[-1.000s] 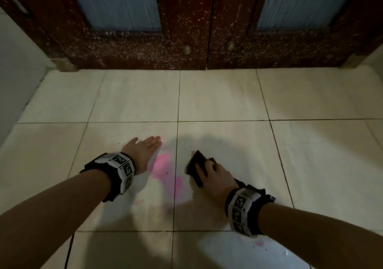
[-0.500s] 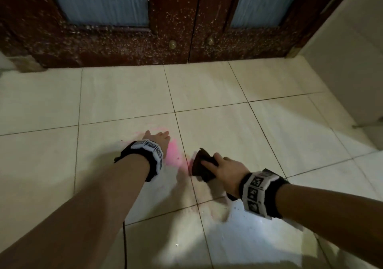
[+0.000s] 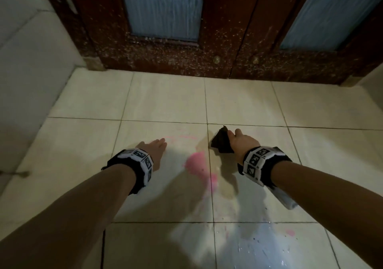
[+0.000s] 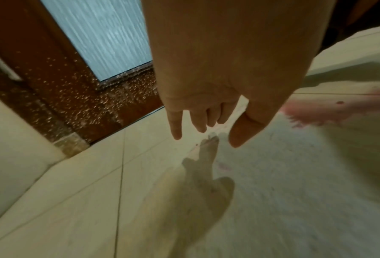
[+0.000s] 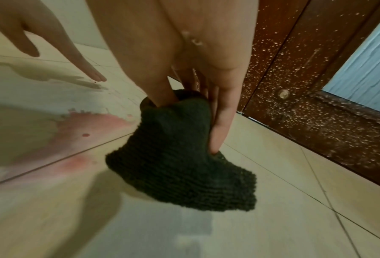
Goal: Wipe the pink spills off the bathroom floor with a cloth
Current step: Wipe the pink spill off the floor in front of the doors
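A pink spill (image 3: pixel 196 163) lies across a grout line on the cream tiled floor (image 3: pixel 165 103), with a faint pink streak (image 3: pixel 186 137) beyond it and a small pink spot (image 3: pixel 290 232) nearer me. My right hand (image 3: pixel 238 139) pinches a dark knitted cloth (image 3: pixel 220 144) just right of the spill's far end. In the right wrist view the cloth (image 5: pixel 180 165) hangs from my right hand (image 5: pixel 191 122) over its own shadow, beside the spill (image 5: pixel 91 125). My left hand (image 3: pixel 155 146) hovers empty, fingers straight, left of the spill (image 4: pixel 330 111); the left hand (image 4: pixel 206 137) casts a shadow on the tile.
Dark wooden double doors (image 3: pixel 228 40) with frosted panels close off the far side. A white wall (image 3: pixel 31 61) runs along the left and another wall (image 3: pixel 373 76) stands at the right. A wet, shiny patch (image 3: pixel 269 248) covers the near tiles.
My right hand has carried the cloth forward, from beside the pink patch to past its far end. My left hand has drawn left, away from the patch. The head view has swung.
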`<state>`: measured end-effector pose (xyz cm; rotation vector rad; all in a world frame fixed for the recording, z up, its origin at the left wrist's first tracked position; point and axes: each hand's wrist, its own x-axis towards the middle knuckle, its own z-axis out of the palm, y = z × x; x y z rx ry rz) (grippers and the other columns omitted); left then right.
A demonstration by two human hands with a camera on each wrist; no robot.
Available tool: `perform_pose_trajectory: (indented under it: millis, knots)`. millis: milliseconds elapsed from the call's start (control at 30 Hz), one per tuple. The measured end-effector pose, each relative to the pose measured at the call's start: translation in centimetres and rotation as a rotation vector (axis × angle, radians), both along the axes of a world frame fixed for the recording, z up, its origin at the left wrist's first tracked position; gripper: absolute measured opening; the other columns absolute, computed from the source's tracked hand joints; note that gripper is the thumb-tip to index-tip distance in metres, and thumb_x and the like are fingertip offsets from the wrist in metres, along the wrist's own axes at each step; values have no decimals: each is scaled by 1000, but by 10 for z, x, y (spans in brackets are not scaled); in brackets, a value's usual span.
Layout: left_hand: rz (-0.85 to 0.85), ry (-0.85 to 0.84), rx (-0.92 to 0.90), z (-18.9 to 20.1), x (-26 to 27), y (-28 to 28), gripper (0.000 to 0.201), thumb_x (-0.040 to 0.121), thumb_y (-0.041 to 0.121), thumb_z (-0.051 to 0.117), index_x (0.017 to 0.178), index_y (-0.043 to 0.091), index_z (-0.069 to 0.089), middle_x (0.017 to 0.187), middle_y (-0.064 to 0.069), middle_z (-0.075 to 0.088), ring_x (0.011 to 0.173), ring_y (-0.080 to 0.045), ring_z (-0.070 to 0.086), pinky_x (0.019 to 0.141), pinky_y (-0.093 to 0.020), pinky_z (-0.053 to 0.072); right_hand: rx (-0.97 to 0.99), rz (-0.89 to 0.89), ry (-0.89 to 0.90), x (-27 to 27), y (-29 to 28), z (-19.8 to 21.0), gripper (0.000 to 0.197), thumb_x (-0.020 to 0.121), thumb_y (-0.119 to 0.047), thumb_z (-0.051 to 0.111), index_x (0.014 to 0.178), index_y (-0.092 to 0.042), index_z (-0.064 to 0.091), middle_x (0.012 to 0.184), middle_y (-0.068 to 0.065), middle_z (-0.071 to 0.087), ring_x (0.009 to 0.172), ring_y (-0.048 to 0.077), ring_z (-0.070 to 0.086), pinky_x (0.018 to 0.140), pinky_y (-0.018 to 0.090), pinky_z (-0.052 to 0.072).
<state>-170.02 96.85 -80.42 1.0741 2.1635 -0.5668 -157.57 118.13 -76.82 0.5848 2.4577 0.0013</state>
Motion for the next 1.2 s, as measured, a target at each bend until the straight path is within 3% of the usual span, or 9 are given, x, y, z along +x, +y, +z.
perform_pose_trajectory:
  millis: [200, 333, 500, 600, 700, 767, 867, 1000, 1200]
  knots:
    - [97, 45, -115, -14, -13, -13, 102, 89, 42, 60, 149, 4, -14, 157, -10, -18, 146, -22, -6, 118, -44, 9, -29, -22, 50, -37, 11, -28, 69, 88, -5, 56, 145, -5, 16, 133, 17, 32, 111, 34, 52, 81, 37, 46]
    - [108, 17, -147, -25, -14, -15, 116, 81, 45, 69, 148, 4, -17, 155, -12, -22, 146, -25, -8, 118, -46, 8, -45, -18, 10, -31, 7, -44, 77, 87, -9, 58, 147, -4, 10, 132, 18, 32, 110, 34, 52, 85, 38, 47]
    - [80, 54, -137, -28, -20, -16, 120, 76, 54, 70, 149, 6, -12, 157, -11, -17, 147, -22, -3, 118, -44, 8, -152, -53, 139, 7, -36, -65, 60, 94, -17, 41, 146, -9, 12, 136, 13, 33, 111, 30, 46, 77, 35, 42]
    - [74, 60, -138, -29, -21, -15, 121, 74, 54, 71, 150, 6, -11, 157, -12, -14, 147, -22, -1, 118, -42, 11, -254, 41, 56, 25, -63, -66, 57, 99, -22, 32, 149, -10, 7, 143, 14, 25, 120, 32, 42, 86, 38, 42]
    - [60, 82, -135, -27, -19, -12, 121, 73, 54, 72, 150, 4, -7, 158, -13, -10, 146, -23, 4, 117, -41, 16, -325, 206, -31, 43, -87, -61, 62, 99, -14, 34, 149, -5, -1, 150, 17, 14, 127, 35, 35, 96, 43, 41]
    - [72, 78, -130, -26, -17, -10, 120, 73, 53, 73, 150, 4, -7, 158, -13, -9, 146, -23, 5, 117, -41, 16, -346, 233, -41, 46, -88, -62, 67, 96, -15, 42, 149, -6, 3, 147, 16, 19, 123, 34, 40, 94, 43, 43]
    - [80, 75, -125, -24, -18, -11, 120, 74, 52, 72, 150, 5, -8, 158, -11, -11, 146, -21, 3, 118, -41, 15, -328, 183, 59, 25, -66, -57, 67, 90, -17, 51, 147, -12, 16, 135, 13, 31, 113, 32, 49, 90, 40, 47]
    - [88, 59, -105, -26, -19, -16, 120, 74, 54, 71, 150, 8, -10, 158, -8, -15, 147, -19, 0, 118, -42, 13, -110, 98, 233, -26, -17, -44, 65, 88, -11, 51, 145, -13, 20, 131, 14, 33, 108, 32, 50, 75, 37, 45]
    - [87, 67, -105, -29, -19, -14, 120, 75, 52, 71, 150, 8, -11, 157, -9, -16, 147, -19, -3, 119, -40, 10, -108, -130, 186, -68, 9, -54, 61, 90, -11, 51, 145, -14, 23, 130, 18, 32, 108, 35, 48, 81, 40, 45]
